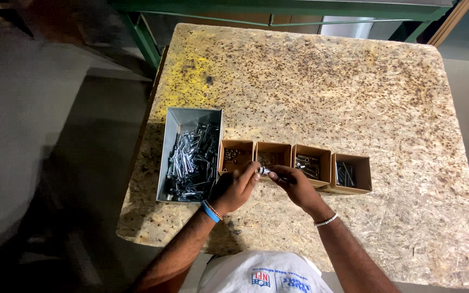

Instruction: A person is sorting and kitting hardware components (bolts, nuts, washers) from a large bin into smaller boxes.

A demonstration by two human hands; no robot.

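Both forearms reached up from bottom edge; left hand (pixel 235 187) and right hand (pixel 295 186) met mid-frame, fingertips pinched together.

Chipboard table (pixel 354 97) — grey metal bin (pixel 176 126), four small cardboard boxes (pixel 294 163).

worn chipboard tabletop (pixel 327 87), yellow paint stain near corner; green metal frame (pixel 142 35) behind; grey concrete floor (pixel 39 135).
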